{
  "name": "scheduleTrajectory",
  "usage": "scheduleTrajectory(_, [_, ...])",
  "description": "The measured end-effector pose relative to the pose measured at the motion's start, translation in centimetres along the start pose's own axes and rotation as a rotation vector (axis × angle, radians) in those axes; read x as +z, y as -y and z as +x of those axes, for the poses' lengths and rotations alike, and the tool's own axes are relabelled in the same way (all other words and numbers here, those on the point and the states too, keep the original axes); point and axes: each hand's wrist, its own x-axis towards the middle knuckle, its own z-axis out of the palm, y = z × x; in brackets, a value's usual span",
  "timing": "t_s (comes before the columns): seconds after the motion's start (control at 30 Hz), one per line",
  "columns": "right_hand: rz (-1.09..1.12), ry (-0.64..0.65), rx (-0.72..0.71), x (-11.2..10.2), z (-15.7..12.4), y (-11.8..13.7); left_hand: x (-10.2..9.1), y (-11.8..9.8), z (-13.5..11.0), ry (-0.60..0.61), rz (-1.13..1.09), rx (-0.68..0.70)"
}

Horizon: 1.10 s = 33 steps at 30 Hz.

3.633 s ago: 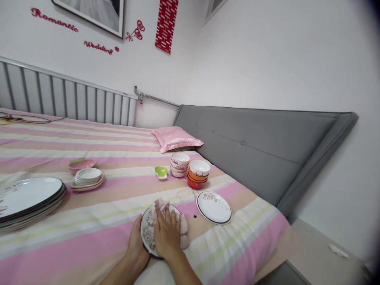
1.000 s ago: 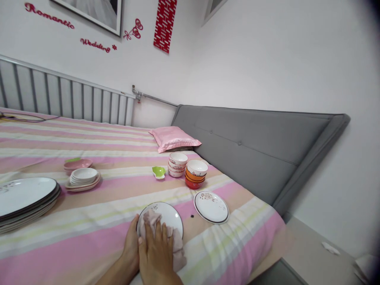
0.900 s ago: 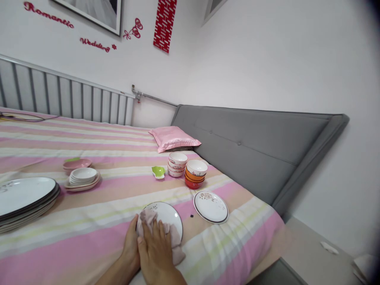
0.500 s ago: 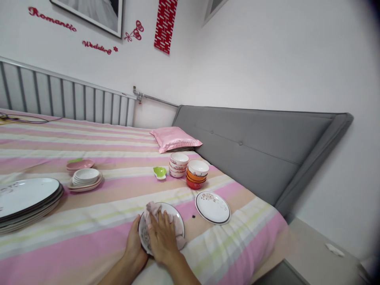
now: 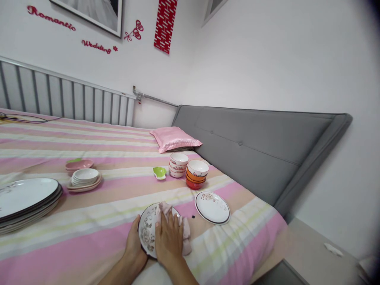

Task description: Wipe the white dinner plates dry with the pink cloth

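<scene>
A white plate [image 5: 147, 230] with a dark rim and a brown flower pattern is tilted above the striped bedspread. My left hand [image 5: 135, 243] grips its left edge, thumb at the rim and the other fingers hidden beneath. Pressed against the plate's right part is a pale pink cloth [image 5: 186, 236], held under the fingers of my right hand [image 5: 170, 239]. Just to the right, a similar plate [image 5: 212, 207] lies flat on the bed.
Bowls stand in two stacks, white [image 5: 178, 164] and orange-red [image 5: 196, 177], beside a green leaf-shaped dish [image 5: 159, 173]. Large oval plates [image 5: 29, 198] are piled at left, near small white dishes [image 5: 85, 176] and pink dishes [image 5: 79, 164]. A grey headboard [image 5: 237, 138] borders the right.
My right hand and the cloth have slid rightward across the plate, exposing more of its flower pattern. My left hand keeps its hold on the edge.
</scene>
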Motion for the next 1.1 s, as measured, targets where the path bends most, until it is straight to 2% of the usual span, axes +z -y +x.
scheduleTrajectory(0.37, [0.017,0.046,0.033,-0.8,-1.9,0.5,0.1,-0.1,-0.3,-0.020,0.025,-0.026])
scheduleTrajectory(0.53, [0.058,0.017,-0.039,-1.1,-2.8,1.1,0.3,-0.2,-0.4,-0.018,-0.003,-0.032])
scheduleTrajectory(0.67, [0.115,0.095,-0.141,-1.6,-3.1,1.7,0.5,-0.1,-0.8,-0.032,-0.007,-0.082])
scheduleTrajectory(0.77, [0.150,0.166,-0.210,-2.2,-3.0,1.8,0.5,0.0,-1.0,-0.017,-0.011,-0.102])
scheduleTrajectory(0.93, [0.193,0.248,-0.235,-2.6,-2.0,1.3,0.4,0.1,-0.9,-0.015,-0.003,-0.061])
scheduleTrajectory(1.1, [0.203,0.248,-0.217,-2.0,-0.5,1.0,0.5,0.1,-0.6,0.004,-0.030,-0.008])
